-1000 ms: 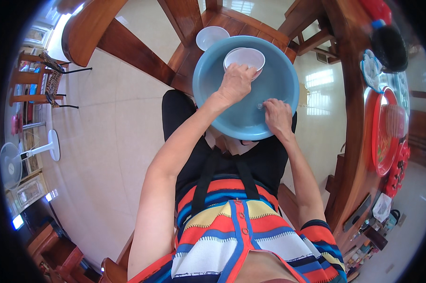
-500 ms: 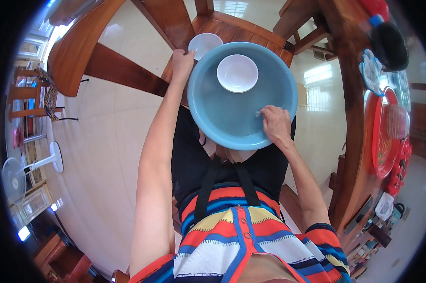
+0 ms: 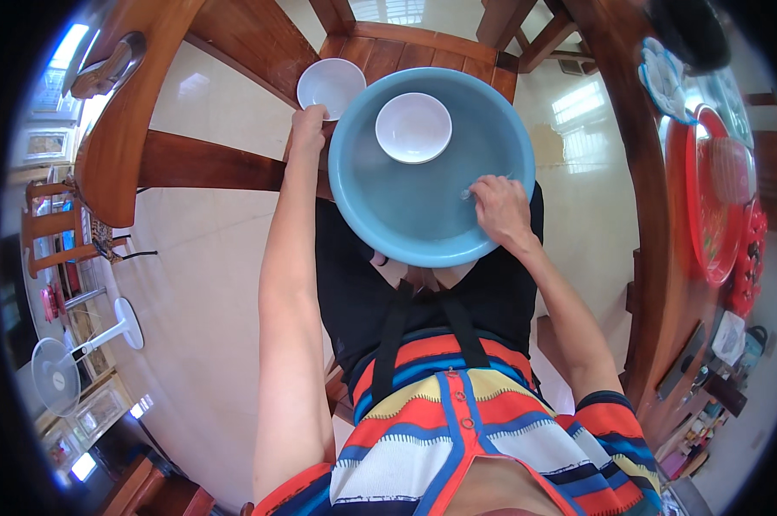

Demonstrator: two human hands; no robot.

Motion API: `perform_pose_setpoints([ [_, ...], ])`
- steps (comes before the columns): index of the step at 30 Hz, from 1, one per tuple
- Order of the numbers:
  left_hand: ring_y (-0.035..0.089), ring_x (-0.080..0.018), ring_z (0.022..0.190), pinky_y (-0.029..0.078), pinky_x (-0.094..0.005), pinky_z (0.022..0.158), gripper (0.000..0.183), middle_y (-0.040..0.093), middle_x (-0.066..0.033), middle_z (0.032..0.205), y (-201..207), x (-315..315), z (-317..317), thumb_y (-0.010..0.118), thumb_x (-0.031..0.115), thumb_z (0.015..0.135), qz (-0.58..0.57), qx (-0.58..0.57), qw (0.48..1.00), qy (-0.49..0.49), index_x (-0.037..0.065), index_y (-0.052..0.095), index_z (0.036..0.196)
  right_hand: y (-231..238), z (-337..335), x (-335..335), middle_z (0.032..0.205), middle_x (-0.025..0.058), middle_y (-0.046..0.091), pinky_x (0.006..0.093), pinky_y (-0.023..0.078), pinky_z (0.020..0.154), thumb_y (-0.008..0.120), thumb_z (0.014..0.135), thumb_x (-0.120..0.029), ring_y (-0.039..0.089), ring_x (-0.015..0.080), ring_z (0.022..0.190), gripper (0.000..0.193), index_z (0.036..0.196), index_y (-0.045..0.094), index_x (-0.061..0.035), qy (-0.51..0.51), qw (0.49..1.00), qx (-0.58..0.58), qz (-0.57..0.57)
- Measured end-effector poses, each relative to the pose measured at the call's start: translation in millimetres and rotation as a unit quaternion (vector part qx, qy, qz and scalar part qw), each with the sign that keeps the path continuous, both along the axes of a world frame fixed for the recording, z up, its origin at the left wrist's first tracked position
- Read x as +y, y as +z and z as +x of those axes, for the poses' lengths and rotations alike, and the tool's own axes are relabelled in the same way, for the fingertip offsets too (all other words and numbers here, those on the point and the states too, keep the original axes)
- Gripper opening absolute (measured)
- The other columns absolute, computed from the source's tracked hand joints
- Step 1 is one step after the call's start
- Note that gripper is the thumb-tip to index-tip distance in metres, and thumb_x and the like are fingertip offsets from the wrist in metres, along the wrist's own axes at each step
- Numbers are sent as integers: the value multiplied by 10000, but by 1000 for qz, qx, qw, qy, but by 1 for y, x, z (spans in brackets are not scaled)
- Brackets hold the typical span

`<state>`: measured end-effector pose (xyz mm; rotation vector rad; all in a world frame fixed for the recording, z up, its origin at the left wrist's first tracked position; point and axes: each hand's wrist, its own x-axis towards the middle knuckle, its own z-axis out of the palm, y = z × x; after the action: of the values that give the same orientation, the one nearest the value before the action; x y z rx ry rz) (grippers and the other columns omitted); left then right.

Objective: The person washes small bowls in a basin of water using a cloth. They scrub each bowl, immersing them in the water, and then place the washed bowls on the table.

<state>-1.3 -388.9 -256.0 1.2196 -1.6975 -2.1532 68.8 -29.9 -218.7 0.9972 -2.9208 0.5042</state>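
On the wooden seat in front of me stands a blue basin (image 3: 354, 206) with water in it. One white bowl (image 3: 414, 129) sits inside, toward the far side. Just left of the basin, a second white bowl (image 3: 330, 89) rests on the seat, its near rim gripped by my left hand (image 3: 308, 129). My right hand (image 3: 502, 211) is over the basin's right inner side, fingers curled and pinching a small, clear, crumpled piece (image 3: 468, 193). Its material is too small to make out.
A wooden chair arm (image 3: 208, 161) reaches in from the left. To the right, a wooden table (image 3: 642, 215) carries a red tray (image 3: 700, 232), a blue-and-white glove (image 3: 664, 77) and a black rounded object (image 3: 690, 34). A white fan (image 3: 57, 376) stands at far left.
My left hand and its bowl have shifted left, a little farther from the basin. My right hand stays at the basin's right side with the clear piece. The whole view has turned slightly.
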Motion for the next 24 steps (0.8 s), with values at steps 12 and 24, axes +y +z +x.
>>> perform_pose_setpoints([
  [12, 497, -307, 1037, 373, -368, 951, 402, 473, -183, 1118, 91, 69, 122, 367, -9, 763, -440, 187, 878, 20, -30, 386, 1165, 1, 2, 1, 858, 80, 609, 371, 417, 742, 544, 730, -84, 579, 241, 832, 117, 800, 635, -62, 8, 1000, 10, 7],
  [24, 484, -411, 967, 461, -477, 727, 365, 440, -213, 1036, 58, 183, 141, 478, 30, 783, -527, -37, 768, -361, 6, 422, 1143, -4, 5, 1, 809, 86, 599, 370, 428, 710, 535, 739, -91, 589, 248, 790, 88, 749, 619, -69, 10, 999, 42, 10],
])
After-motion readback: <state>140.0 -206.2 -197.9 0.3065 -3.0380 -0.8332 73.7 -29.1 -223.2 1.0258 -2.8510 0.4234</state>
